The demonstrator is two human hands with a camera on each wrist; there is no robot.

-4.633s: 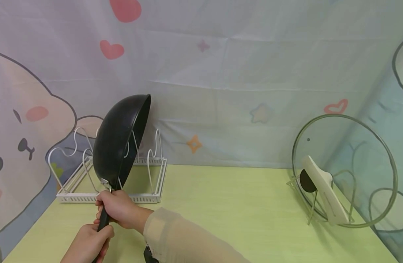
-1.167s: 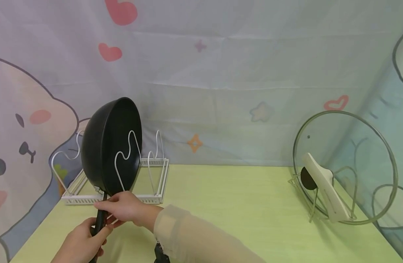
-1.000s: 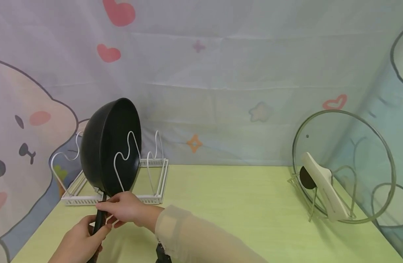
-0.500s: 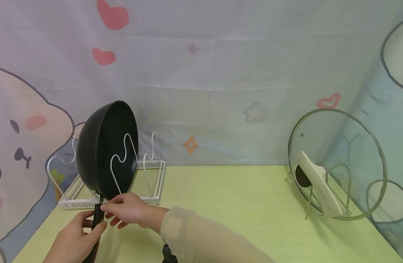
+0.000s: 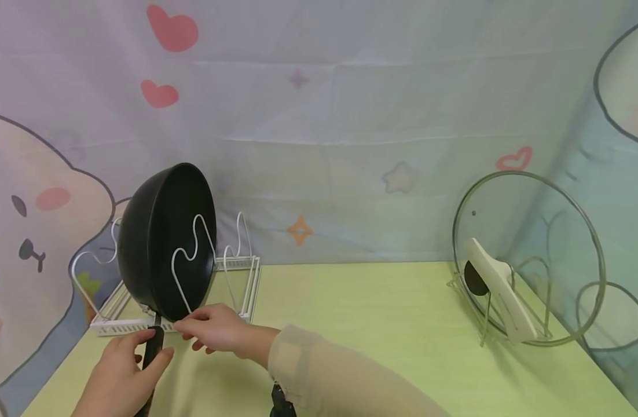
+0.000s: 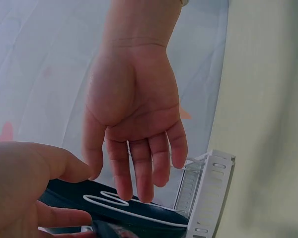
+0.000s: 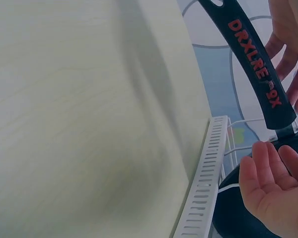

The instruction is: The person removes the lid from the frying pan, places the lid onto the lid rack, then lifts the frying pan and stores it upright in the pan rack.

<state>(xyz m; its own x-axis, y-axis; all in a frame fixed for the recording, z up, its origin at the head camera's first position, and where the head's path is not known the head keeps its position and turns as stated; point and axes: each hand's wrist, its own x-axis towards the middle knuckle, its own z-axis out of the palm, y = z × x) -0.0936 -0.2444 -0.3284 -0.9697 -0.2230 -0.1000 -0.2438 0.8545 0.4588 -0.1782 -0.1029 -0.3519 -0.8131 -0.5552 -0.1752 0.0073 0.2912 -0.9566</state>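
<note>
A black wok point(image 5: 134, 243) stands on its side in a white wire rack point(image 5: 116, 328), its opening facing right and a curved wire in front of it. Its black handle point(image 5: 153, 346) points down toward me; red lettering shows on it in the right wrist view. My left hand point(image 5: 116, 373) is loosely spread around the handle, forefinger tip at its upper end and thumb off to the right. Just right of the handle, my right hand point(image 5: 225, 332) holds nothing. The left wrist view shows the palm of this right hand point(image 6: 144, 99), fingers extended.
Far right, a round glass lid point(image 5: 585, 217) leans upright on a small wire stand point(image 5: 547, 313), with a long white piece point(image 5: 498, 289) in front. A pale green table point(image 5: 350, 324) lies between rack and lid, and a printed cloth point(image 5: 350, 191) hangs behind.
Earlier both hands gripped the handle. The wok has since turned and settled in the rack. My right hand has come off the handle to the right, and my left fingers have loosened.
</note>
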